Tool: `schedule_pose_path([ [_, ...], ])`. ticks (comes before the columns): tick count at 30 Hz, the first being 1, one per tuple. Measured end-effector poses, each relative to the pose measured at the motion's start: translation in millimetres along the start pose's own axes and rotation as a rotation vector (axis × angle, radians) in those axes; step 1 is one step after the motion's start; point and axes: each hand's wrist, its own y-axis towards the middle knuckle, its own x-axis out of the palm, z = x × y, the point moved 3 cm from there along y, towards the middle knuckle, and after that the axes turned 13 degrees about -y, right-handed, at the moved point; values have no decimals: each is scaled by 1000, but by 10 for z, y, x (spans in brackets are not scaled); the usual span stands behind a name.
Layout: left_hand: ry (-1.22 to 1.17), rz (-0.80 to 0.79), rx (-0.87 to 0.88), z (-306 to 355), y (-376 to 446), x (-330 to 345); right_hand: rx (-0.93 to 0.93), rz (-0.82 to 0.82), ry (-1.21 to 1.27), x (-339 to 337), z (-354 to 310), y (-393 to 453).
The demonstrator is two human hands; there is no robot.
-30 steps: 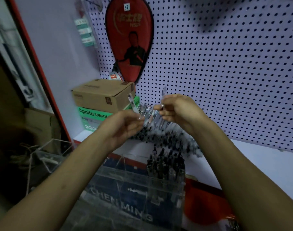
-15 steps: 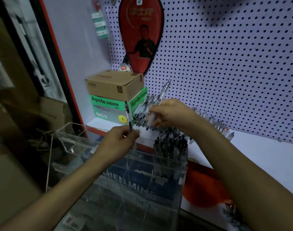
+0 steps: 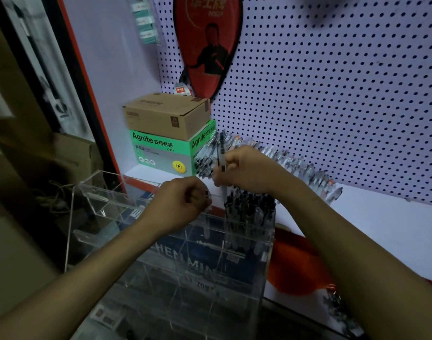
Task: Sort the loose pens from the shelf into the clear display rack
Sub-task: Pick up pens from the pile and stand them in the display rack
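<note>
A clear display rack [image 3: 244, 278] stands in front of the white shelf [image 3: 386, 231]. Its back right compartment holds several black pens [image 3: 249, 207] standing upright. Loose pens [image 3: 298, 165] lie in a row on the shelf along the pegboard. My right hand [image 3: 246, 170] hovers above the filled compartment and pinches one clear pen [image 3: 221, 153] upright. My left hand [image 3: 183, 204] is closed at the rack's top edge, left of the filled compartment. Only the dark end of a pen [image 3: 207, 193] shows at its fingers.
A cardboard box [image 3: 165, 114] sits on a green Agnite box [image 3: 158, 150] at the shelf's left end. A red racket cover [image 3: 210, 45] hangs on the pegboard [image 3: 332, 94]. A red object [image 3: 296, 268] lies right of the rack. An open clear tray [image 3: 97, 192] adjoins its left.
My left hand sank from holding its pen upright to the rack's top edge, the pen now mostly hidden. The right hand's pen swung from tilted to upright.
</note>
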Motion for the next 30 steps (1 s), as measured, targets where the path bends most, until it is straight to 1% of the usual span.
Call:
schedule_pose_path([
  [4, -5, -20, 11, 2, 2, -19, -32, 16, -20, 54, 61, 0],
  [6, -6, -24, 11, -3, -1, -12, -65, 92, -18, 39, 51, -17],
  [8, 2, -21, 5, -13, 0, -14, -86, 163, 65, 29, 26, -44],
  [9, 3, -19, 2, -23, 0, -16, -87, 172, 121, 35, 5, -61],
  [11, 8, -6, -1, -30, 5, -31, -98, 154, 122, 70, -15, -76],
  [14, -4, 16, -33, -46, 10, -50, -121, 87, -40, 147, 20, -99],
  [17, -30, 10, -50, -41, -2, -44, -109, 51, -110, 139, 73, -129],
  [19, -48, -7, -40, -19, -15, -42, -104, 13, -142, 117, 95, -147],
  [21, -87, -65, -49, 13, -29, -37, -86, -5, -149, 98, 135, -143],
  [24, -110, -200, -60, 70, -23, -28, -62, -15, -60, 49, 206, -124],
  [25, -104, -223, -47, 85, -10, -34, -54, 6, -18, 22, 231, -115],
  [27, -120, -206, -18, 98, 39, -71, -17, 89, 61, -56, 308, -87],
  [30, -157, -112, -7, 55, 194, -143, 69, 163, 167, -136, 440, -55],
])
